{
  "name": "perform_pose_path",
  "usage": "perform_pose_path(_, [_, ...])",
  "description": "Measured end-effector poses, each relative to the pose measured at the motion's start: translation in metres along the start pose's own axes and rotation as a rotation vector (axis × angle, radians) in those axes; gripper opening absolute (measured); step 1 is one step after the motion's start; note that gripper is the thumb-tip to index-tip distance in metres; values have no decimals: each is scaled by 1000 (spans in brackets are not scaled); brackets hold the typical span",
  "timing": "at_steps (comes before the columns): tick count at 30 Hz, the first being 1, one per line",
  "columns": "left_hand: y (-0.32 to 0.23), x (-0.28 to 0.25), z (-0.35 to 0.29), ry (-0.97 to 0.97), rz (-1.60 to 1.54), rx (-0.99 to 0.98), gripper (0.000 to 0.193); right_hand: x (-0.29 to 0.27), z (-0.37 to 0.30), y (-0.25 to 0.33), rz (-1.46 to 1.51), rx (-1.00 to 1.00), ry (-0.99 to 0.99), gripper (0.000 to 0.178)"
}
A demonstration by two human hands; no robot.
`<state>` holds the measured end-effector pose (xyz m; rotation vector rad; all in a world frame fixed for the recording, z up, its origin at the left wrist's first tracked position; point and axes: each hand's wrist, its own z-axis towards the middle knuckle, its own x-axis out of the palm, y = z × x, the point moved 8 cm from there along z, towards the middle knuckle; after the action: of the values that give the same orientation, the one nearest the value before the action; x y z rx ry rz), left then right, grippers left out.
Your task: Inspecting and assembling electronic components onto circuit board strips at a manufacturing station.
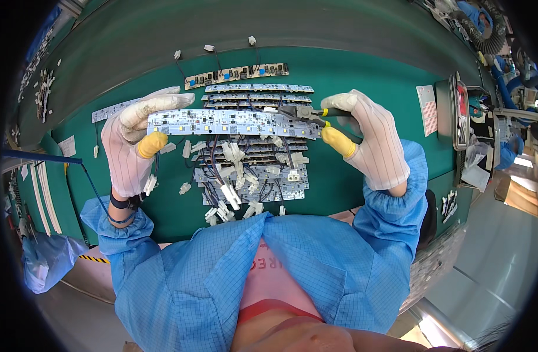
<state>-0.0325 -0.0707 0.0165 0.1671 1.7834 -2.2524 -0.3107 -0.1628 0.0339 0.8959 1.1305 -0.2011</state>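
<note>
My left hand (131, 132), in a white striped glove with a yellow thumb cover, is closed on the left end of a long white LED circuit board (213, 122). The board is held level above a stack of similar boards (257, 89). In my right hand (374, 135), also gloved, is a pair of cutting pliers (304, 112) with yellow and black handles. Their jaws lie over the board's upper edge, right of its middle, beside a small white part. Whether the jaws are pressed together I cannot tell. Wires with white plug connectors (231, 154) hang beneath the board.
A brown component board (237, 75) with wired plugs lies beyond the stack on the green mat (369, 88). Another white board (110, 110) lies behind my left hand. A metal-edged bin (457, 111) stands at the right. A blue cord (43, 156) runs to my left wrist.
</note>
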Motion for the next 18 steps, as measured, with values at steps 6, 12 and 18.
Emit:
perform_pose_path(6, [0,0,2,-3,-31,4,49,-6,3,14,-33,-171,-139,43])
perform_pose_path(12, [2,-2,2,-26,-1,-30,47,4,3,5,-28,-28,24,41])
perform_pose_path(18, [-12,3,5,-33,-5,-50,44,1,0,-132,-464,299,-241,39])
